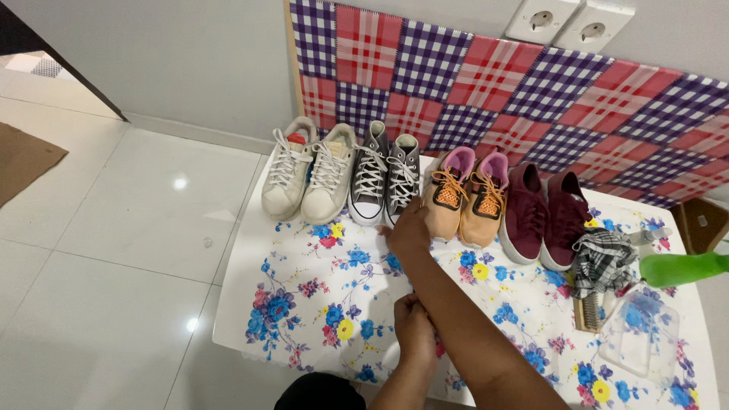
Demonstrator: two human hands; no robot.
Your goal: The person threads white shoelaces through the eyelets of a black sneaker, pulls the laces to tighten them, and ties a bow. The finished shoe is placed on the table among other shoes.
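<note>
The tan sneakers [465, 199] with orange laces stand in a row of shoes on the floral cloth [326, 304], between the grey high-tops [383, 181] and the maroon pair [543, 216]; the right hand [408, 231] rests fingers-curled against the near tan shoe's toe, though whether it grips is unclear. The left hand [414, 330] sits closed near the cloth's front edge, its contents hidden; white sneakers [310, 176] end the row.
</note>
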